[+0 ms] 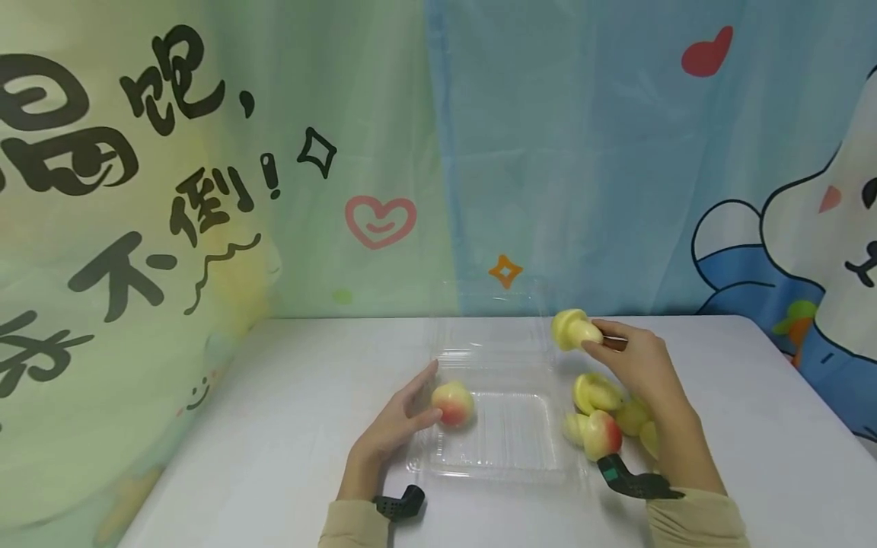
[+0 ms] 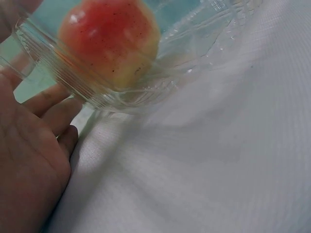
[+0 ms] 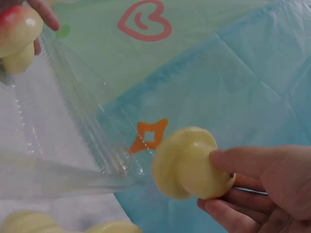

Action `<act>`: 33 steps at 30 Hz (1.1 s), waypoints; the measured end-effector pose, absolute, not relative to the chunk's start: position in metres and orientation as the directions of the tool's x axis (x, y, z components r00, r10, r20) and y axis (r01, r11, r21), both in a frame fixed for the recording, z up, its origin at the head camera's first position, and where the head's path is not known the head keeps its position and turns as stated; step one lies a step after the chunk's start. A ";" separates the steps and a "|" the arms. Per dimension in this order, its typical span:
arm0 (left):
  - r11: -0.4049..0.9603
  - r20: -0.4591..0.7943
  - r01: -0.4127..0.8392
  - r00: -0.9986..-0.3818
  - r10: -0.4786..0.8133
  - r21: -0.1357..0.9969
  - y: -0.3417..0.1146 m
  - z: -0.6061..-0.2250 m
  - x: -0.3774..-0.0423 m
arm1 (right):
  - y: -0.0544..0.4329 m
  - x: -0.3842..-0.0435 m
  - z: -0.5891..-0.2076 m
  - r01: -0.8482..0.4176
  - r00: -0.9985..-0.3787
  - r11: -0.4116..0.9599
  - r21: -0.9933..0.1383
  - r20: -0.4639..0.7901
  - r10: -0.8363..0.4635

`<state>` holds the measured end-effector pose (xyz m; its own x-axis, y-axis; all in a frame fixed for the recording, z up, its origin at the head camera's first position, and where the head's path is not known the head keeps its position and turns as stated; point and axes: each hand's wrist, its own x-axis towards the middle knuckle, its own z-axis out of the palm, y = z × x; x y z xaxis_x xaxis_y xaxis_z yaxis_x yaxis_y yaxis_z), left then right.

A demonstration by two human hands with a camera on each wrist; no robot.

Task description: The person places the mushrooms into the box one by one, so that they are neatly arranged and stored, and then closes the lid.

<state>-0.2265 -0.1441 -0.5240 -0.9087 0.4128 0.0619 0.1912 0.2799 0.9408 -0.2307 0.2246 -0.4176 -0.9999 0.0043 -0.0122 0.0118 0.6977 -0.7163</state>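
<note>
High over the right side of a clear plastic box (image 1: pixel 493 432), my right hand (image 1: pixel 633 361) pinches a pale yellow toy mushroom (image 1: pixel 574 329) by its stem. The right wrist view shows this mushroom (image 3: pixel 187 164) between the thumb and curled fingers. My left hand (image 1: pixel 400 418) holds the left wall of the box, thumb over the rim and fingers outside. Beside that thumb a rounded red-and-yellow piece (image 1: pixel 453 403) stands inside the box. A stem-like lower part shows in the right wrist view. In the left wrist view, clear plastic partly covers this piece (image 2: pixel 109 41).
Several yellow pieces (image 1: pixel 597 393) and a red-capped one (image 1: pixel 603 435) lie right of the box, partly behind my right forearm. The box's raised clear lid (image 1: pixel 489 331) stands at the back. Behind the white table (image 1: pixel 274 426) hangs a printed curtain (image 1: pixel 548 152).
</note>
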 end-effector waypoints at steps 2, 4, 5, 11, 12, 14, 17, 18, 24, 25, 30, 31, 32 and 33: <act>0.279 0.060 0.188 -0.910 0.411 0.942 -0.144 -0.525 -0.226 | 0.224 -0.230 -0.417 0.000 -0.999 0.672 -0.741 -0.022 -0.024; 0.285 0.052 0.181 -0.913 0.406 0.941 -0.144 -0.525 -0.225 | 0.224 -0.229 -0.417 -0.014 -0.998 0.641 -0.768 -0.029 -0.056; 0.286 0.050 0.178 -0.913 0.405 0.941 -0.144 -0.526 -0.225 | 0.224 -0.229 -0.417 -0.020 -0.997 0.623 -0.782 -0.031 -0.072; 0.299 0.039 0.171 -0.914 0.403 0.939 -0.144 -0.528 -0.224 | 0.223 -0.226 -0.417 -0.038 -0.987 0.512 -0.858 -0.049 -0.155; 0.298 0.038 0.170 -0.915 0.402 0.939 -0.144 -0.528 -0.224 | 0.222 -0.226 -0.418 -0.044 -0.984 0.496 -0.867 -0.048 -0.170; 0.291 0.039 0.168 -0.915 0.402 0.942 -0.144 -0.527 -0.224 | 0.221 -0.228 -0.419 -0.059 -0.979 0.470 -0.881 -0.041 -0.200; 0.286 0.036 0.162 -0.915 0.401 0.944 -0.144 -0.525 -0.224 | 0.218 -0.231 -0.420 -0.073 -0.969 0.430 -0.900 -0.037 -0.243; 0.283 0.035 0.161 -0.915 0.402 0.945 -0.144 -0.525 -0.224 | 0.216 -0.232 -0.421 -0.072 -0.966 0.414 -0.908 -0.040 -0.256; 0.267 0.043 0.168 -0.908 0.417 0.949 -0.143 -0.524 -0.225 | 0.204 -0.235 -0.427 -0.079 -0.937 0.320 -0.944 -0.038 -0.346; 0.267 0.045 0.171 -0.907 0.419 0.948 -0.143 -0.524 -0.225 | 0.201 -0.236 -0.428 -0.085 -0.930 0.306 -0.948 -0.035 -0.365; 0.263 0.052 0.177 -0.905 0.422 0.949 -0.144 -0.523 -0.225 | 0.190 -0.237 -0.432 -0.099 -0.909 0.273 -0.957 -0.024 -0.415; 0.262 0.053 0.177 -0.906 0.421 0.949 -0.144 -0.523 -0.226 | 0.188 -0.237 -0.432 -0.104 -0.908 0.274 -0.956 -0.021 -0.418; 0.263 0.053 0.178 -0.906 0.420 0.948 -0.144 -0.524 -0.226 | 0.186 -0.237 -0.433 -0.107 -0.908 0.277 -0.955 -0.019 -0.418; 0.260 0.054 0.177 -0.906 0.421 0.949 -0.144 -0.524 -0.227 | 0.184 -0.237 -0.433 -0.108 -0.908 0.280 -0.954 -0.020 -0.418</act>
<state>-0.2269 -0.1437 -0.5238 -0.9056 0.4207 0.0537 0.1769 0.2597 0.9494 -0.2374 0.1845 -0.4327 -0.9084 -0.4176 -0.0196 -0.1081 0.2801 -0.9539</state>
